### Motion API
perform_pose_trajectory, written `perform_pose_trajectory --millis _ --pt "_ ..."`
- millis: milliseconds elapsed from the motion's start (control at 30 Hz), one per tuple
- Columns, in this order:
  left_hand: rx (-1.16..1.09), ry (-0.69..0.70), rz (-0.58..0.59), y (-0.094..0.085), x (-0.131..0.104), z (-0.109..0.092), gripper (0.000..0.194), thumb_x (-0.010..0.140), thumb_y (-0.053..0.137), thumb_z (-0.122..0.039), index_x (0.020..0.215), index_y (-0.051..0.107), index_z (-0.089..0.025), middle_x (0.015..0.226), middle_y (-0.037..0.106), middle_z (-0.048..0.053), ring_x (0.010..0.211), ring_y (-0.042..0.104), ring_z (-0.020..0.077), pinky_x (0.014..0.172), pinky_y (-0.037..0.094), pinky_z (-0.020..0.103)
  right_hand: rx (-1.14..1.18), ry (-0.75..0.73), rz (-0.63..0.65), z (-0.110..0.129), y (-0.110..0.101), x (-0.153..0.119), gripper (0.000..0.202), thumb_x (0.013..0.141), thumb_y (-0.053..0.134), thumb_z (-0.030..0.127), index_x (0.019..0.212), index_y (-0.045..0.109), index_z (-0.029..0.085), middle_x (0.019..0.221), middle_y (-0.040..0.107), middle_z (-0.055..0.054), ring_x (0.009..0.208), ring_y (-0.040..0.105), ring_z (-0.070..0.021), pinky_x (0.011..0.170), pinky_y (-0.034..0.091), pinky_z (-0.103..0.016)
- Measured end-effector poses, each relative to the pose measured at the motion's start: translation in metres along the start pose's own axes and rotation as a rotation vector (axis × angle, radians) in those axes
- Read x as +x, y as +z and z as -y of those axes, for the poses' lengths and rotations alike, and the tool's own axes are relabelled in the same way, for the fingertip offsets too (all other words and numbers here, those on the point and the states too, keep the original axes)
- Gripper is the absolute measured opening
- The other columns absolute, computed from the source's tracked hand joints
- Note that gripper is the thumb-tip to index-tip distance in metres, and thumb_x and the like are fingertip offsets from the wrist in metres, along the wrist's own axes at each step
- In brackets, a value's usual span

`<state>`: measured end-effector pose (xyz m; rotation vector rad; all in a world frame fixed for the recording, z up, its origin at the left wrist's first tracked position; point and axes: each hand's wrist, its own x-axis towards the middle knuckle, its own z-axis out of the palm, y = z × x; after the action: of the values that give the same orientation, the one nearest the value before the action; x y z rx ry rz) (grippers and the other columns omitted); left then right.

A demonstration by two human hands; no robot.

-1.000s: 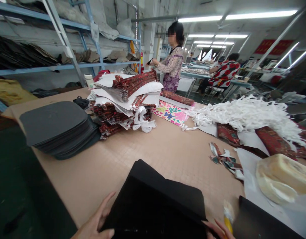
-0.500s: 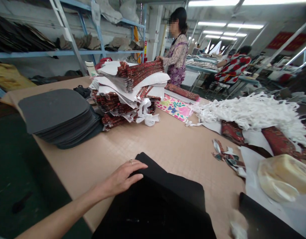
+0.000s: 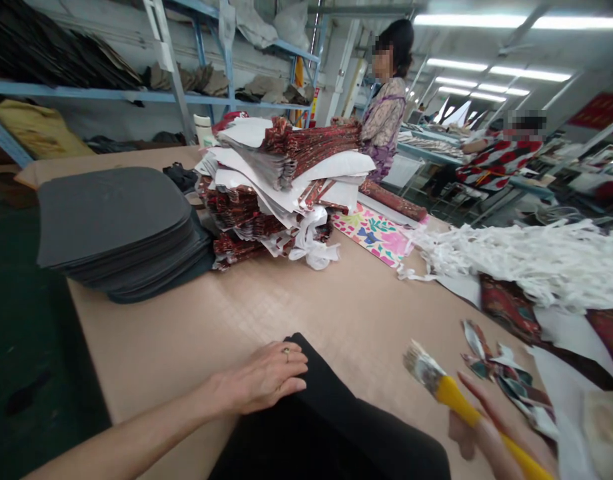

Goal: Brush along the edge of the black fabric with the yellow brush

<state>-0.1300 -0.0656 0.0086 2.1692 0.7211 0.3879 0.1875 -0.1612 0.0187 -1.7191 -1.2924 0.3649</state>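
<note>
A black sheet, with one part folded over another, lies at the table's near edge and runs out of the picture at the bottom. At its upper left corner my left hand is closed on the edge, fingers bent over it and thumb below. A ring shows on one finger. My right hand, blurred at lower right, grips a brush by its yellow handle. The brush's pale, white-coated bristles point up and left, above the table and apart from the black sheet.
Dark grey rounded pieces are stacked at left. Behind stands a tall pile of red patterned pieces and white sheets. White strips heap at right, with fabric scraps nearer. A person stands beyond the brown-covered table.
My right hand has come into view from the lower right with the brush. My left hand's fingers have bent closer over the sheet's edge. The view has shifted left.
</note>
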Motion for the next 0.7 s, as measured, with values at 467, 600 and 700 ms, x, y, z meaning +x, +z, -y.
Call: perform_pose_trajectory --millis 467,600,700 --pt "0.273 -0.06 -0.012 0.01 -0.014 0.029 0.042 0.088 0.058 -0.02 0.126 0.046 -0.01 0.135 0.047 0.011 0.128 0.04 0.0237 0.11 0.034 0.036 0.238 -0.146 0.346 0.055 0.143 0.033 0.015 0.079 0.062 0.035 0.08 0.071 0.023 0.08 0.074 -0.005 0.073 0.07 -0.0192 0.067 0.058 -0.027" --pt "0.238 -0.07 -0.038 0.012 -0.013 0.031 0.039 0.087 0.058 -0.02 0.124 0.048 -0.011 0.131 0.05 0.01 0.126 0.042 0.0231 0.109 0.034 0.035 0.262 -0.181 0.4 0.056 0.157 0.035 0.01 0.078 0.064 0.029 0.08 0.07 0.022 0.08 0.075 -0.005 0.073 0.071 -0.0191 0.066 0.059 -0.025" --pt "0.203 -0.064 -0.075 0.013 -0.014 0.032 0.035 0.088 0.057 -0.021 0.121 0.05 -0.012 0.13 0.05 0.009 0.124 0.043 0.0221 0.11 0.034 0.033 0.212 -0.208 0.411 0.055 0.15 0.034 0.009 0.078 0.064 0.028 0.077 0.07 0.022 0.076 0.075 -0.005 0.068 0.071 -0.0185 0.061 0.059 -0.023"
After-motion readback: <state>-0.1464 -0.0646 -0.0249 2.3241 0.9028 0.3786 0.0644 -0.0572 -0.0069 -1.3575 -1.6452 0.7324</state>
